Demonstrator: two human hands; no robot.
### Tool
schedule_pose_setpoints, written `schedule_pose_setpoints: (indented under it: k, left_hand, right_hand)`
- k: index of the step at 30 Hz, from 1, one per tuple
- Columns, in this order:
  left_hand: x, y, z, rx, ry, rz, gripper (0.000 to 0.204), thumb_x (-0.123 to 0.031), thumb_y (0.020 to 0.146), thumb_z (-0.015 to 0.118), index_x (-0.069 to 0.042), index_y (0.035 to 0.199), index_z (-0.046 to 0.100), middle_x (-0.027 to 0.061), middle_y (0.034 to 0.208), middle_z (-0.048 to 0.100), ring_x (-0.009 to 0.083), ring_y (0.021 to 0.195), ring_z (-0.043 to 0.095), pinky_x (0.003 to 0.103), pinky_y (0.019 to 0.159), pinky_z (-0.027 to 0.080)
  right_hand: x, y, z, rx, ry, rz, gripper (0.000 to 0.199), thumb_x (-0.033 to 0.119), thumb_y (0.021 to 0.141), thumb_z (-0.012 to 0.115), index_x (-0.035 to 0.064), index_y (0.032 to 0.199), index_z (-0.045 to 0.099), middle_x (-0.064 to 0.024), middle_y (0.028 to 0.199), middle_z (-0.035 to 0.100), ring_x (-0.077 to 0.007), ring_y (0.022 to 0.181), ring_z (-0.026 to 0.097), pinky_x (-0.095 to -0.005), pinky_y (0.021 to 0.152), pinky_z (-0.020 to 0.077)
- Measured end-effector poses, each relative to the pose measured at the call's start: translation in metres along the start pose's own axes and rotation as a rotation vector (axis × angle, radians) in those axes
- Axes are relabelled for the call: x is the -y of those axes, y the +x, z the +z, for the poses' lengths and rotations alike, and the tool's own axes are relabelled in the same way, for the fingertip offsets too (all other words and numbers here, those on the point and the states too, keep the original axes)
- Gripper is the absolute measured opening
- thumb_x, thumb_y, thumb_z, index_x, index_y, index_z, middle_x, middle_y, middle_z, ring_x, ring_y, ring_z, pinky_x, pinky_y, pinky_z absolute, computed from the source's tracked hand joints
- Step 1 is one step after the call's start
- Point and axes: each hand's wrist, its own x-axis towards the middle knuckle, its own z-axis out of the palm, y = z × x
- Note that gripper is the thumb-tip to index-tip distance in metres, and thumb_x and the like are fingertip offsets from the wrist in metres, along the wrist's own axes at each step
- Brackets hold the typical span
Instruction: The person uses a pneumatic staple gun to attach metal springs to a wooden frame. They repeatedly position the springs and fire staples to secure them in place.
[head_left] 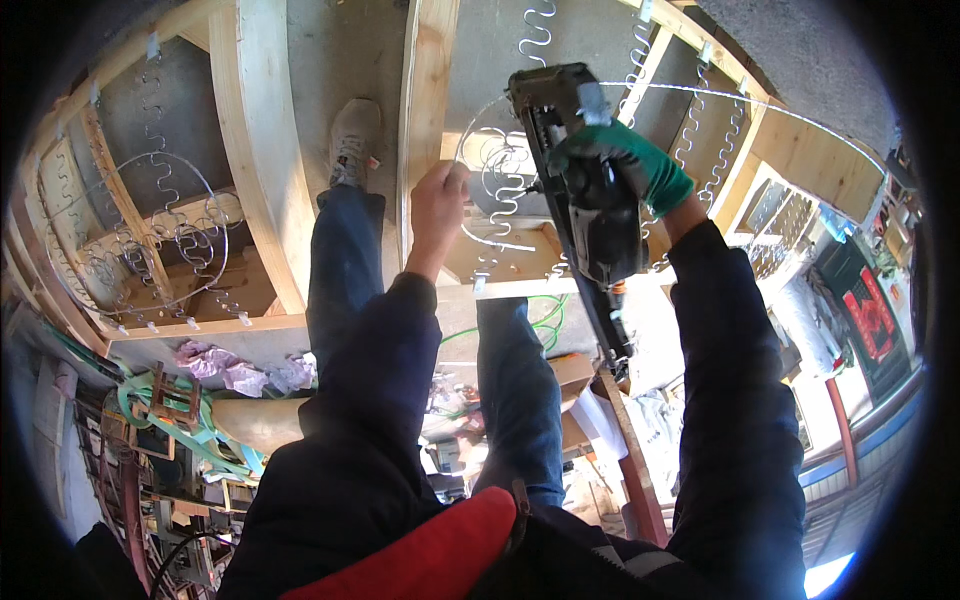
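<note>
My right hand point(625, 165), in a green glove, grips a black nail gun point(590, 190). The tool's long magazine slants down toward my legs, and its head end is over the wooden frame. My bare left hand point(438, 212) is closed beside the frame's upright wooden board point(425, 100). The edge of a thin wire ring point(485, 240) meets its fingers; what they pinch is hidden. Zigzag springs point(535, 35) run across the frame's openings, held at the rails by light clips point(480, 285).
Another wire ring point(215, 185) lies over the springs in the left bay. My shoe point(352, 135) is between two frame boards. Crumpled pink cloth point(225, 365), green hose point(545, 325), cardboard point(575, 375) and scraps clutter the floor nearby. A red-and-green case point(870, 310) is at the right.
</note>
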Motion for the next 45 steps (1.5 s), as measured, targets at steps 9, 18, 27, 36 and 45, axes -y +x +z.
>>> schedule_pose_setpoints:
  k: [9,18,27,36,45]
  left_hand:
    - [0.027,0.005,-0.022,0.157,-0.071,0.021,0.022,-0.008,0.106,0.059,-0.002,0.125,0.07,0.0097,0.098,0.077,0.0155,0.086,0.073,0.029,0.073,0.058]
    - [-0.022,-0.016,-0.054,-0.134,0.128,0.113,0.017,-0.011,0.103,0.065,-0.003,0.118,0.065,0.0152,0.102,0.077,0.0251,0.083,0.075,0.036,0.072,0.059]
    - [-0.082,0.011,0.001,0.106,0.524,0.588,0.024,-0.008,0.105,0.06,-0.003,0.127,0.068,0.0132,0.123,0.071,0.0272,0.115,0.068,0.037,0.1,0.053]
    - [-0.128,0.077,0.197,0.181,1.163,0.752,0.059,-0.009,0.089,0.062,0.005,0.146,0.053,0.0229,0.147,0.058,0.0398,0.14,0.051,0.052,0.12,0.036]
    - [-0.095,0.059,0.195,0.045,1.127,0.963,0.061,-0.002,0.088,0.06,0.003,0.148,0.052,0.018,0.148,0.057,0.0374,0.144,0.048,0.054,0.125,0.03]
  right_hand:
    - [-0.035,0.008,0.086,0.06,-0.936,0.038,0.063,0.034,0.077,0.08,0.0066,0.131,0.063,-0.0218,0.102,0.075,-0.0382,0.092,0.074,-0.0442,0.085,0.0563]
    - [-0.038,-0.047,0.082,-0.201,-0.497,-0.082,0.066,0.029,0.077,0.084,0.0035,0.133,0.062,-0.0167,0.098,0.076,-0.0298,0.085,0.075,-0.0405,0.08,0.058]
    - [-0.1,-0.153,0.063,-0.415,-0.357,-0.21,0.084,0.031,0.075,0.083,0.0059,0.149,0.052,-0.0262,0.106,0.074,-0.0435,0.097,0.074,-0.0463,0.083,0.0574]
    - [-0.217,-0.229,0.013,-0.588,-0.22,-0.077,0.08,0.022,0.079,0.084,0.0084,0.151,0.052,-0.0135,0.091,0.075,-0.0204,0.079,0.073,-0.0387,0.074,0.057]
    - [-0.256,-0.237,-0.025,-0.629,0.031,-0.091,0.077,0.021,0.08,0.083,0.0012,0.148,0.053,-0.0109,0.092,0.074,-0.0183,0.08,0.07,-0.0375,0.075,0.0563]
